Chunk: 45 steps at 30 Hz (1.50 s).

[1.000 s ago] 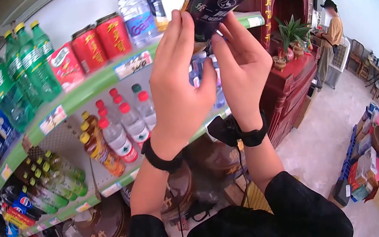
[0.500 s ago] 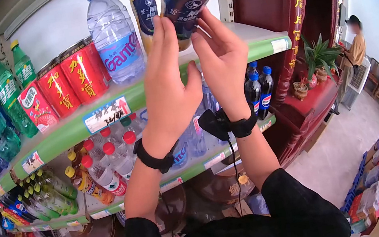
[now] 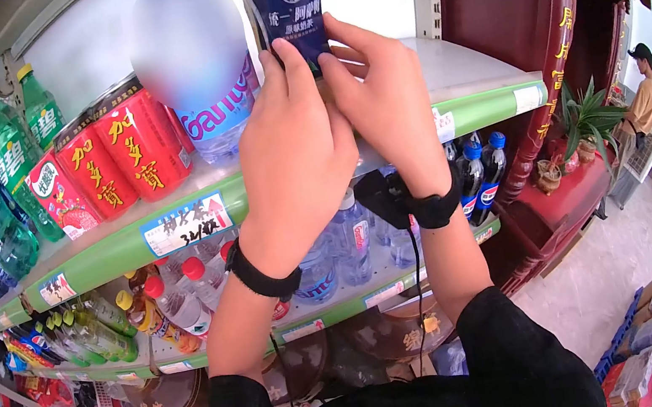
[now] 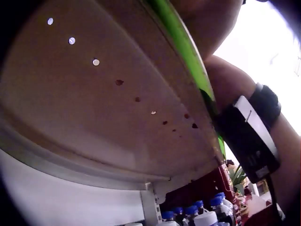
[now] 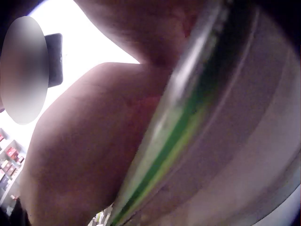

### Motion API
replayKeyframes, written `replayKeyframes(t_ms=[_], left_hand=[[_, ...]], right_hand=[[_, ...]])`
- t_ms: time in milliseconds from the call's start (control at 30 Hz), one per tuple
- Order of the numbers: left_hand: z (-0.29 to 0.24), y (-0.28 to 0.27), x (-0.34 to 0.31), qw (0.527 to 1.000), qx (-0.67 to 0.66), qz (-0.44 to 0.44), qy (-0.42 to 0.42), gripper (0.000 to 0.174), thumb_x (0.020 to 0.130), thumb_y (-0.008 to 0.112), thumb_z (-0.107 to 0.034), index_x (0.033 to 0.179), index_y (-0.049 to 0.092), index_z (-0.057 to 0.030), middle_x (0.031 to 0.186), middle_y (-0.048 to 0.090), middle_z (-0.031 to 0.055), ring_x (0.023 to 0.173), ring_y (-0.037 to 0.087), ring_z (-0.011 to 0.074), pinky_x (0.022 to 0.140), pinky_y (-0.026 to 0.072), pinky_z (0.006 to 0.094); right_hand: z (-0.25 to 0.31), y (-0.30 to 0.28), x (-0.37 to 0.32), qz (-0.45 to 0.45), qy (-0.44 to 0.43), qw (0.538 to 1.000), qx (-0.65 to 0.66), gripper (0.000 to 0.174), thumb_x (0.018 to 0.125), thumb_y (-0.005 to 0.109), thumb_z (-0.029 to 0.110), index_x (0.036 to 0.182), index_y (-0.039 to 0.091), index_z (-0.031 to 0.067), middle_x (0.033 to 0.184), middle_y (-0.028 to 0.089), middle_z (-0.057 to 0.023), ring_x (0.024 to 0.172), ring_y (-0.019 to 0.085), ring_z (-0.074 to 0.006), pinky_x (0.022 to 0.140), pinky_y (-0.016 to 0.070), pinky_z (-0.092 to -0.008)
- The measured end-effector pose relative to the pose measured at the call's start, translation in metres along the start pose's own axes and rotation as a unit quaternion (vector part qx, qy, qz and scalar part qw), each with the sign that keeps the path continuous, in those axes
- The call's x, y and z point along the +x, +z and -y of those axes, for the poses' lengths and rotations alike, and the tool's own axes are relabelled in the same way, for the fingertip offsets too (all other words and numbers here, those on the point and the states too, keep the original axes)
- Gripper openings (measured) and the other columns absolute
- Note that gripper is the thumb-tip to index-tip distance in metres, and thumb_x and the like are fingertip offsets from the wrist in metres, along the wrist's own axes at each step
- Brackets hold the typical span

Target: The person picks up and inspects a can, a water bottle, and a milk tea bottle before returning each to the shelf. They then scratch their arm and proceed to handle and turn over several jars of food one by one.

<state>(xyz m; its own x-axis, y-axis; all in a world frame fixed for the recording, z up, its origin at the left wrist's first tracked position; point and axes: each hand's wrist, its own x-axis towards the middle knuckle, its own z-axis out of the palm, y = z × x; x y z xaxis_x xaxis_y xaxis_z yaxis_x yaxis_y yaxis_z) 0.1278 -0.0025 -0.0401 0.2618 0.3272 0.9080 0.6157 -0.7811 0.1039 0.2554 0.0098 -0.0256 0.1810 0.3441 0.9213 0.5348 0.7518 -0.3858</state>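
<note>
A milk tea bottle (image 3: 295,5) with a dark blue label stands nearly upright at the top shelf in the head view. My left hand (image 3: 289,145) touches the lower label with fairly straight fingers, its thumb away from the bottle. From the right, my right hand (image 3: 381,92) holds the bottle between thumb and fingers. The hands are close together before the green shelf edge (image 3: 481,108). Whether the bottle's base rests on the shelf is hidden. The left wrist view shows the shelf's underside (image 4: 94,99); skin beside the shelf edge fills much of the right wrist view.
A large water bottle (image 3: 214,119) and red cans (image 3: 133,144) stand left of the held bottle. Lower down are more bottles (image 3: 353,237). A red cabinet (image 3: 555,197) adjoins the shelf on the right; a person (image 3: 644,98) is farther back.
The held bottle has come down towards the top shelf and turned from tilted to nearly upright, both hands moving with it. The second bottle seen behind it before is no longer distinguishable.
</note>
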Motion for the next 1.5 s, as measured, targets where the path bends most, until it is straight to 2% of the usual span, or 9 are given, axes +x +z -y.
replayKeyframes(t_ms=[200, 400, 500, 600, 900, 1000, 1300, 1400, 1500], left_hand=[[0.002, 0.004, 0.003, 0.989, 0.135, 0.051, 0.031, 0.064, 0.082, 0.062, -0.009, 0.136, 0.046, 0.0193, 0.135, 0.045, 0.0478, 0.114, 0.062, 0.0469, 0.085, 0.0579, 0.0441], [-0.006, 0.002, 0.002, 0.998, 0.069, 0.011, -0.005, 0.044, 0.086, 0.056, -0.003, 0.129, 0.060, 0.0074, 0.118, 0.062, 0.0262, 0.105, 0.063, 0.0419, 0.087, 0.0530, 0.0474], [-0.003, 0.004, -0.001, 0.998, 0.060, 0.027, -0.006, 0.039, 0.086, 0.056, -0.002, 0.124, 0.063, 0.0070, 0.111, 0.062, 0.0186, 0.106, 0.062, 0.0380, 0.085, 0.0521, 0.0467], [-0.003, 0.007, -0.003, 0.997, 0.072, 0.016, -0.009, 0.038, 0.087, 0.056, -0.004, 0.123, 0.064, 0.0050, 0.112, 0.064, 0.0166, 0.101, 0.064, 0.0370, 0.081, 0.0527, 0.0462], [-0.003, 0.008, -0.002, 0.996, 0.086, 0.021, -0.011, 0.039, 0.088, 0.053, -0.008, 0.123, 0.067, 0.0018, 0.094, 0.067, 0.0193, 0.083, 0.066, 0.0389, 0.072, 0.0524, 0.0490], [-0.002, 0.008, -0.001, 0.995, 0.097, 0.028, 0.004, 0.036, 0.085, 0.061, -0.011, 0.113, 0.065, 0.0107, 0.091, 0.067, 0.0197, 0.083, 0.069, 0.0347, 0.068, 0.0565, 0.0424], [-0.004, 0.007, 0.002, 0.989, 0.130, 0.061, -0.025, 0.031, 0.085, 0.060, -0.010, 0.107, 0.065, 0.0102, 0.089, 0.069, 0.0214, 0.078, 0.071, 0.0363, 0.064, 0.0576, 0.0444], [-0.007, -0.009, 0.008, 0.982, 0.098, 0.157, -0.043, 0.034, 0.086, 0.059, -0.008, 0.114, 0.064, 0.0109, 0.104, 0.070, 0.0250, 0.092, 0.070, 0.0397, 0.077, 0.0577, 0.0462], [-0.001, -0.013, -0.015, 0.990, -0.009, -0.040, 0.136, 0.040, 0.089, 0.057, -0.005, 0.126, 0.060, 0.0102, 0.122, 0.065, 0.0282, 0.112, 0.065, 0.0427, 0.095, 0.0527, 0.0462]], right_hand=[[-0.010, 0.003, 0.007, 0.044, 0.014, 0.997, -0.061, 0.043, 0.083, 0.065, 0.008, 0.123, 0.065, -0.0081, 0.084, 0.069, -0.0282, 0.082, 0.070, -0.0417, 0.078, 0.0550, -0.0433], [-0.011, 0.005, 0.005, 0.018, -0.011, 0.999, -0.044, 0.036, 0.083, 0.069, 0.008, 0.115, 0.066, -0.0068, 0.101, 0.069, -0.0266, 0.091, 0.070, -0.0395, 0.079, 0.0556, -0.0428], [-0.001, 0.001, 0.004, 0.047, 0.069, 0.996, -0.020, 0.028, 0.082, 0.069, 0.007, 0.107, 0.065, -0.0045, 0.103, 0.067, -0.0235, 0.092, 0.068, -0.0383, 0.078, 0.0550, -0.0431], [-0.016, 0.003, 0.004, 0.048, -0.020, 0.997, -0.053, 0.020, 0.082, 0.069, 0.006, 0.099, 0.066, -0.0029, 0.095, 0.066, -0.0209, 0.087, 0.066, -0.0378, 0.077, 0.0538, -0.0429], [-0.014, -0.001, 0.005, 0.089, -0.041, 0.990, -0.099, 0.012, 0.078, 0.066, 0.003, 0.087, 0.073, -0.0022, 0.094, 0.065, -0.0219, 0.093, 0.064, -0.0403, 0.085, 0.0521, -0.0436], [-0.017, -0.001, 0.005, 0.100, -0.032, 0.990, -0.096, 0.014, 0.079, 0.065, 0.003, 0.088, 0.074, -0.0022, 0.096, 0.066, -0.0222, 0.096, 0.064, -0.0400, 0.088, 0.0518, -0.0436], [-0.031, -0.003, 0.012, 0.174, -0.031, 0.979, -0.101, 0.021, 0.083, 0.071, 0.009, 0.100, 0.074, -0.0027, 0.111, 0.069, -0.0188, 0.101, 0.067, -0.0349, 0.092, 0.0521, -0.0379], [-0.014, -0.007, 0.011, 0.174, -0.032, 0.973, -0.151, 0.023, 0.082, 0.068, 0.007, 0.102, 0.074, -0.0026, 0.115, 0.070, -0.0204, 0.102, 0.067, -0.0375, 0.093, 0.0526, -0.0393], [0.019, -0.020, -0.013, 0.039, -0.148, 0.978, -0.141, 0.026, 0.079, 0.062, 0.001, 0.102, 0.074, -0.0008, 0.117, 0.069, -0.0206, 0.107, 0.065, -0.0409, 0.096, 0.0524, -0.0431]])
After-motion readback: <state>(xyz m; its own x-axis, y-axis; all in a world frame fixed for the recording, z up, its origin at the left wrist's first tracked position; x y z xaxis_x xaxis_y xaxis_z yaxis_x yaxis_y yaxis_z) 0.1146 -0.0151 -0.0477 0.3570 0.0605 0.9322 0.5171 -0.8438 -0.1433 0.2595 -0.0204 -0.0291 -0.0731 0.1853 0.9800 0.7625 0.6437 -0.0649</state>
